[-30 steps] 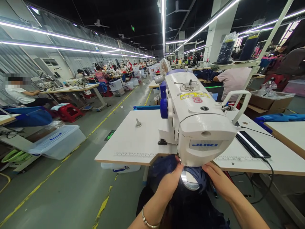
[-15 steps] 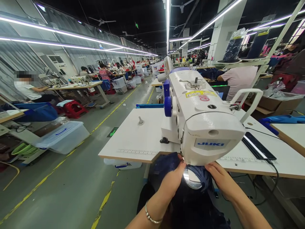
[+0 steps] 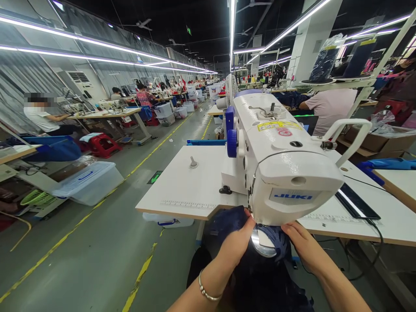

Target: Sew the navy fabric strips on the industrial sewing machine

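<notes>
Left hand (image 3: pixel 236 242) and right hand (image 3: pixel 304 243) flank the sewing machine head (image 3: pixel 294 182), apparently to steady navy fabric (image 3: pixel 227 223); left fingers pinch it; right fingers partly hidden, grip indeterminable.

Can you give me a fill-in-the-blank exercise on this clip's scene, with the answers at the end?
1. The lettering on the front of the sewing machine reads ____.
2. The round knob on its side is ____.
3. The left hand and right hand are at the dark cloth; a bracelet circles the ____ wrist.

Missing words: JUKI; blue; left.
</notes>
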Tool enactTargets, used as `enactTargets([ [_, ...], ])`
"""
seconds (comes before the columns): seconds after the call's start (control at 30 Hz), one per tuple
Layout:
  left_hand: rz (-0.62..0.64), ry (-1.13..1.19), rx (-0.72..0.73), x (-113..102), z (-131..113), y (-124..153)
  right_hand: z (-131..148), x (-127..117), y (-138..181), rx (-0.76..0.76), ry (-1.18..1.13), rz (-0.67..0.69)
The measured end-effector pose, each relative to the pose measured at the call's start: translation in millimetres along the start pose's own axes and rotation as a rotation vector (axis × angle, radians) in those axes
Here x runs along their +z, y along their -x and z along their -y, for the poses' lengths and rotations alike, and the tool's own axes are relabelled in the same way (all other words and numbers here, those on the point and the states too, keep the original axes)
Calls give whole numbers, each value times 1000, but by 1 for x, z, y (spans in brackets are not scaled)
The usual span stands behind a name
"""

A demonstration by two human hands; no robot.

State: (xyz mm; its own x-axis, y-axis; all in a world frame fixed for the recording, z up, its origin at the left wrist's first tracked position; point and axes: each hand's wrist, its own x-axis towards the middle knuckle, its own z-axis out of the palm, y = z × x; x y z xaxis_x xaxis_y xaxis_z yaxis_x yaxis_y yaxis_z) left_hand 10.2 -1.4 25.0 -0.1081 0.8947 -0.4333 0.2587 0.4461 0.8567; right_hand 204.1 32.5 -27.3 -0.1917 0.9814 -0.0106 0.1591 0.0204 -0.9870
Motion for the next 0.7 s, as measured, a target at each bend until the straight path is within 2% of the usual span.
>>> enactTargets([
  [0.2, 6, 6, 35, 0, 7, -3, -3, 1, 2, 0, 14, -37],
  [0.4, 21, 152, 113, 3, 21, -13, -4, 2, 1, -17, 36, -37],
  [0.5, 20, 181, 100, 2, 28, -15, 0, 6, 2, -21, -11, -54],
  [0.6, -31, 124, 77, -1, 32, -14, 0, 9, 3, -28, -60, -34],
  [0.7, 3, 217, 162, -6, 35, -14, -3, 7, 3, -30, -50, 11],
])
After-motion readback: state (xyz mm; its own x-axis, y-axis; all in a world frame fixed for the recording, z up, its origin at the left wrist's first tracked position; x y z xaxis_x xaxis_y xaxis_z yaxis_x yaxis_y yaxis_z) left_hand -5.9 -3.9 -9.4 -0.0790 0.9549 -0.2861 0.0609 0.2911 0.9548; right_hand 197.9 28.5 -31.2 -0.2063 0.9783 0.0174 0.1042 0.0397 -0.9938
